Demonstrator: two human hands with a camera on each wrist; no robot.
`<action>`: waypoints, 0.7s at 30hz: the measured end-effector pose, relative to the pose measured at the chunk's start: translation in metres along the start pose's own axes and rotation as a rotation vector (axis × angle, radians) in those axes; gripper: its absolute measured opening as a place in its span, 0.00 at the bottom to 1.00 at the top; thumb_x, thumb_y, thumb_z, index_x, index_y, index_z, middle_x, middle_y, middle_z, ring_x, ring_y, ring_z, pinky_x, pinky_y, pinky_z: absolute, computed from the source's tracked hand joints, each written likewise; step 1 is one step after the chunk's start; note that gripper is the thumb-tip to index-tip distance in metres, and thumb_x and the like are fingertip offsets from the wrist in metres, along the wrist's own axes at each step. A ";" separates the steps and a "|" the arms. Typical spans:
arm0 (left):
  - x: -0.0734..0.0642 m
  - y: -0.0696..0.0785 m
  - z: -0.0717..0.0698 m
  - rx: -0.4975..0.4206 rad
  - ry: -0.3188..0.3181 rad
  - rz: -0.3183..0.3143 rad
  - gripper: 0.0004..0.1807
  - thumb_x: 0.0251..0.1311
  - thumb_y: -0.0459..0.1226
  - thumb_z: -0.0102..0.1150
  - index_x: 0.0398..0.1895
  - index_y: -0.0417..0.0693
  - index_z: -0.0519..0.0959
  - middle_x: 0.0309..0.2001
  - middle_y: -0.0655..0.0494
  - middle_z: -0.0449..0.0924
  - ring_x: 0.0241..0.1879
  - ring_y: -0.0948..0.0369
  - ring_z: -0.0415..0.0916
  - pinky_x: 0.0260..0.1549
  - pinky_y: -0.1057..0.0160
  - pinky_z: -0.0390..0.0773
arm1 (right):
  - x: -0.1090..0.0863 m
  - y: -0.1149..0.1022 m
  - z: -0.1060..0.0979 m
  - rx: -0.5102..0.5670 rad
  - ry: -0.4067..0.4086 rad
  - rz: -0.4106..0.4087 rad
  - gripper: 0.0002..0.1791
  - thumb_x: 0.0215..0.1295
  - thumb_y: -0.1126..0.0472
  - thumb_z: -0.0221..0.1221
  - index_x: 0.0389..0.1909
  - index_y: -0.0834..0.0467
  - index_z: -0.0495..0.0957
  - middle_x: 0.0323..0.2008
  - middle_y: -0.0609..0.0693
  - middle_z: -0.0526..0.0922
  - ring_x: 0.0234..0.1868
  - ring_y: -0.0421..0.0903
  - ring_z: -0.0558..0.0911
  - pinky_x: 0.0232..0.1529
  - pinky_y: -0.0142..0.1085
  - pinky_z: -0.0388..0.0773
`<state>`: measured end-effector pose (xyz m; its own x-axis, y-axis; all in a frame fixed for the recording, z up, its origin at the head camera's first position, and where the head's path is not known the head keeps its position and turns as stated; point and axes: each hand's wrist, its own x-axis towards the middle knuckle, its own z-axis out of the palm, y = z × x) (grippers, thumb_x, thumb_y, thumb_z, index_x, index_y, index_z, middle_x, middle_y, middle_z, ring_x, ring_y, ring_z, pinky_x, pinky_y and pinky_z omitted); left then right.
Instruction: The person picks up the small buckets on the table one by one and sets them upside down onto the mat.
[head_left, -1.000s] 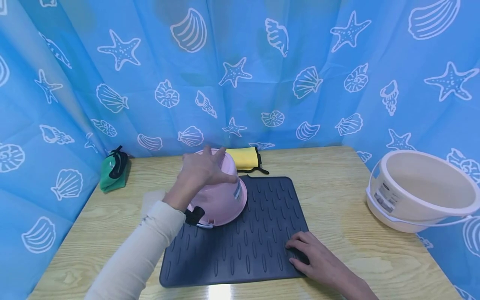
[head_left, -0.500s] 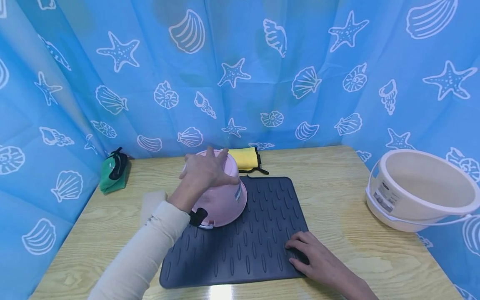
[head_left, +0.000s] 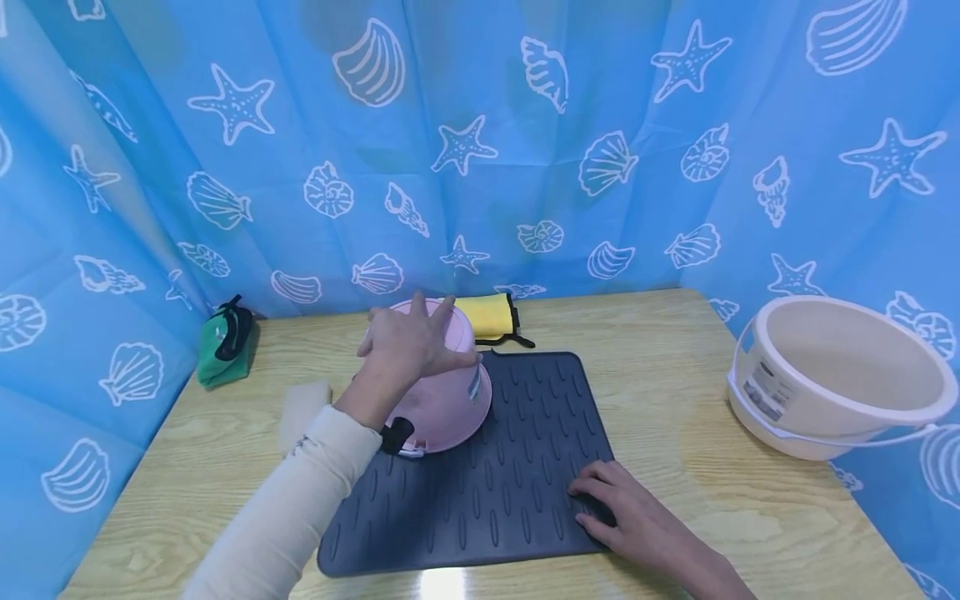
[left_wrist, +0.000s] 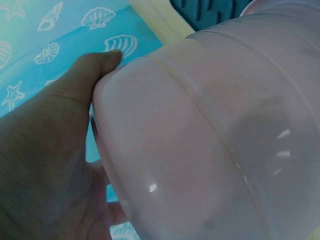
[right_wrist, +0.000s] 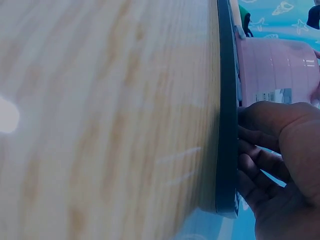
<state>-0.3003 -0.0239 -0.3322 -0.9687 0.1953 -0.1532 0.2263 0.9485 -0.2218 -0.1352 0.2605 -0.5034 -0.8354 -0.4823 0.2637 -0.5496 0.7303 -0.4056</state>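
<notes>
A pink plastic bucket [head_left: 446, 408] stands upside down on the dark ribbed mat [head_left: 517, 467], rim down. My left hand [head_left: 405, 342] grips its upturned base from above, fingers spread across it. In the left wrist view the thumb of my left hand [left_wrist: 55, 150] lies at the base's edge, and the other fingers pass mostly out of sight behind the bucket [left_wrist: 200, 140]. My right hand [head_left: 626, 517] rests at the mat's right edge. Seen from the right wrist, the loosely bent fingers of that hand [right_wrist: 285, 160] meet the mat's top and hold nothing.
A large cream bucket [head_left: 832, 392] with a wire handle stands at the right. At the back lies a yellow folded cloth item [head_left: 486, 317] with black trim. A green one [head_left: 227, 346] sits back left, and a pale flat block [head_left: 303, 412] lies left of the mat.
My left hand has shifted slightly over the base and its thumb has settled at the edge; the wrist has moved a little right. The bucket and my right hand keep their places.
</notes>
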 end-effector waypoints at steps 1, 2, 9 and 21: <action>-0.001 -0.001 0.001 -0.001 0.006 -0.003 0.58 0.46 0.84 0.32 0.81 0.73 0.43 0.78 0.45 0.49 0.29 0.38 0.79 0.15 0.48 0.79 | 0.000 0.000 0.000 0.001 -0.002 0.000 0.11 0.60 0.60 0.69 0.44 0.50 0.83 0.46 0.38 0.74 0.47 0.38 0.72 0.48 0.41 0.77; -0.003 -0.002 0.001 -0.003 0.011 -0.001 0.58 0.46 0.85 0.30 0.81 0.73 0.43 0.79 0.46 0.48 0.27 0.40 0.78 0.14 0.49 0.79 | 0.000 0.000 0.001 0.003 -0.003 0.000 0.11 0.60 0.60 0.69 0.44 0.50 0.83 0.46 0.39 0.74 0.47 0.38 0.72 0.48 0.41 0.77; -0.018 -0.018 0.003 -0.142 0.115 0.040 0.53 0.54 0.81 0.31 0.81 0.70 0.48 0.78 0.49 0.53 0.61 0.29 0.66 0.35 0.36 0.80 | 0.001 -0.001 0.001 0.007 0.003 -0.015 0.12 0.61 0.60 0.69 0.44 0.50 0.83 0.46 0.39 0.74 0.47 0.38 0.72 0.48 0.40 0.77; -0.053 -0.029 0.028 -0.535 0.641 0.282 0.27 0.63 0.51 0.61 0.62 0.49 0.79 0.60 0.49 0.78 0.56 0.47 0.77 0.53 0.45 0.76 | -0.001 0.002 -0.001 0.002 -0.001 -0.010 0.12 0.61 0.60 0.69 0.45 0.50 0.83 0.46 0.38 0.73 0.47 0.38 0.71 0.48 0.41 0.77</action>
<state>-0.2525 -0.0693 -0.3448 -0.7912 0.3895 0.4714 0.5428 0.8024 0.2481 -0.1351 0.2627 -0.5039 -0.8296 -0.4904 0.2668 -0.5583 0.7244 -0.4044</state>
